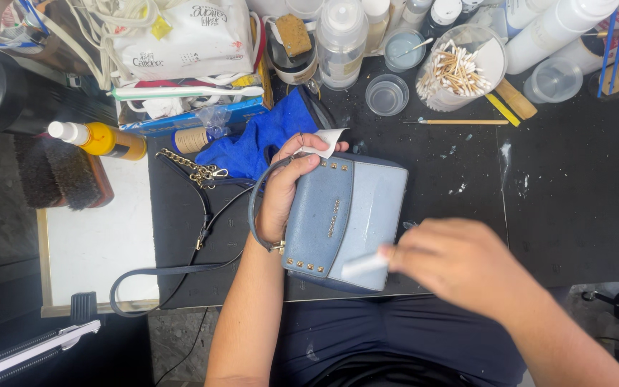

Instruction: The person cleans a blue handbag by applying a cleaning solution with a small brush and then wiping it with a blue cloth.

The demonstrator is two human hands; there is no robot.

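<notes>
A small light-blue handbag [345,215] with gold studs lies at the near edge of a black worktable [574,193]. My left hand [284,190] grips its left side, with a scrap of white paper [329,141] pinched at the fingertips. My right hand [460,265], blurred, holds a small white piece [364,266] against the bag's lower right face. The bag's dark strap [180,266] and gold chain [193,169] trail off to the left.
A blue cloth [266,136] lies behind the bag. A jar of cotton swabs [458,68], clear cups, several bottles, a thin brush [460,122], a yellow bottle [105,140] and shoe brushes [58,172] crowd the back and left. A white board [98,244] lies left.
</notes>
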